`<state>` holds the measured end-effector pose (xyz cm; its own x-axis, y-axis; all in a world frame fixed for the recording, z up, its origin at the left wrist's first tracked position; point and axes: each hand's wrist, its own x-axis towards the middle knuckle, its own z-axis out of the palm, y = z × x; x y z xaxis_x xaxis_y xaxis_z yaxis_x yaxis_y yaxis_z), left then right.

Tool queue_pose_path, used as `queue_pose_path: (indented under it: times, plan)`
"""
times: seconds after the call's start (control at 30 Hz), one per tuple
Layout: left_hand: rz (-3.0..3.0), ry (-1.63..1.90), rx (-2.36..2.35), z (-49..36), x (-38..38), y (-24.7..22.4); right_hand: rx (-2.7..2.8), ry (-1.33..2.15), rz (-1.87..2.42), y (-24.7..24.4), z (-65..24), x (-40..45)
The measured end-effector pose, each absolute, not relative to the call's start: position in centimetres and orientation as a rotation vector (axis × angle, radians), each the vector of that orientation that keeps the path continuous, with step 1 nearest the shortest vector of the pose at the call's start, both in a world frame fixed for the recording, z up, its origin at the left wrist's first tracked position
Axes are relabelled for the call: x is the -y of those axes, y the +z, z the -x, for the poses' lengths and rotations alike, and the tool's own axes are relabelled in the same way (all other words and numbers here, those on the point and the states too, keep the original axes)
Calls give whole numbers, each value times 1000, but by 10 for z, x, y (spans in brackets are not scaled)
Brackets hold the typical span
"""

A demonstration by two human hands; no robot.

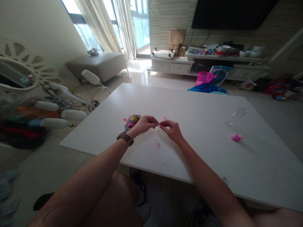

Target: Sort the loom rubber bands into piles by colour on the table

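My left hand point(147, 124) and my right hand point(170, 128) meet fingertip to fingertip above the white table point(189, 107). Both pinch at the same spot, where a tiny dark reddish bit shows; its kind is too small to tell. Beside and partly behind my left hand lies a heap of multicoloured small plastic clips point(133, 121). A single red loop-shaped clip point(158, 145), like a plastic safety pin, rests nearer to me. Under the fingers sits a small yellow piece point(158, 130), and just beyond them a pink piece point(164, 118).
Toward the table's right are a pink-purple object point(236, 137) and a clear container point(240, 112). A small clear item point(225, 181) lies at the near edge by my right forearm. Past the table stand a pink basket point(204, 78) and a low cabinet point(180, 67).
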<state>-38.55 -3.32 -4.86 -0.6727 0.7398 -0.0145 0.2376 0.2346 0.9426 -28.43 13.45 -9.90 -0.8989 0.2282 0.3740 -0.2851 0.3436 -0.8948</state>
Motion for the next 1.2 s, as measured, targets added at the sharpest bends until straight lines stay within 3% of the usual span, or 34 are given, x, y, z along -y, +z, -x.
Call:
queue_pose_path:
  times: [0.23, 0.57, 0.93, 1.2]
  plan:
    - [-966, 1390, -2013, 386, 33, -52, 2238, 1425, -98, -94, 284, -141]
    - [-930, 1123, -2486, 409, 53, -55, 2501, 893, 469, -112, 290, -200]
    - [-715, 848, -2711, 426, 74, -63, 2638, 747, 656, -107, 282, -210]
    - [-679, 930, -2646, 426, 74, -65, 2646, 758, 676, -110, 278, -222]
